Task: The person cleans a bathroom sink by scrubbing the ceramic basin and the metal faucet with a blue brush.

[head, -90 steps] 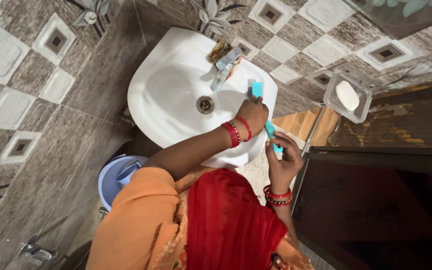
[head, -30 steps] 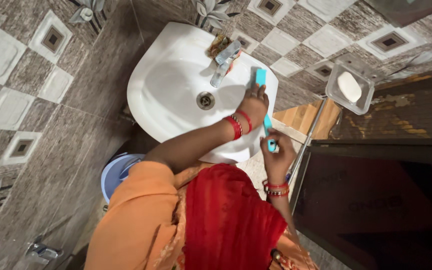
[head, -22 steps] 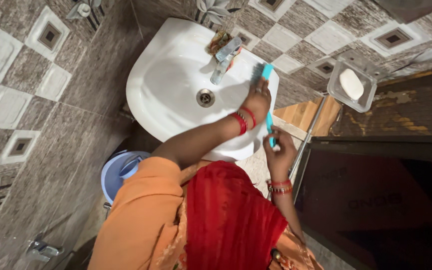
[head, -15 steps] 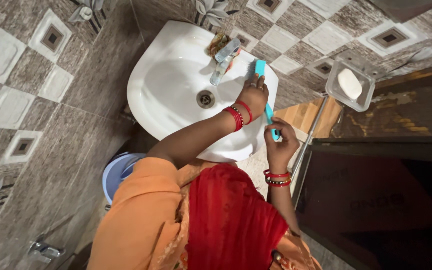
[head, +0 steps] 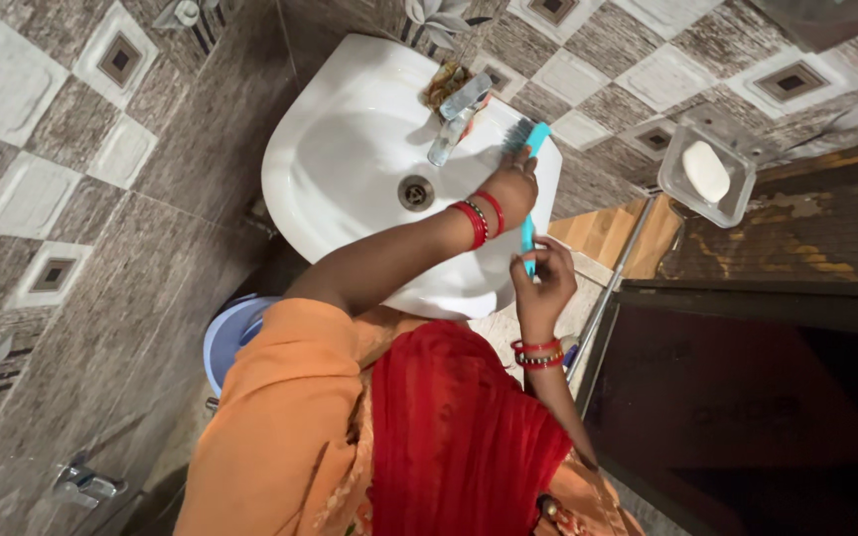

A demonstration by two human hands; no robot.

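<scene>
Since half a second ago I see the long turquoise plastic scrubbing brush (head: 531,169) tilt rightward along the white ceramic basin's (head: 350,99) far right rim; my left hand (head: 511,189) presses closed on it, my right hand (head: 541,278) grips its handle, though a wet rim, apparently, could let it skid off.

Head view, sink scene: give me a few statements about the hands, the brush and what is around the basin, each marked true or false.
1. Both hands are on the turquoise brush. True: the left hand presses near its head and the right hand grips the handle end.
2. The brush head lies on the drain. False: it sits at the right rim of the white basin, beside the tap.
3. The clear soap dish is empty. False: a white soap bar lies in it.
4. Red bangles are on the left wrist. True.
5. The blue bucket stands inside the basin. False: it is below the basin, on the floor.
</scene>
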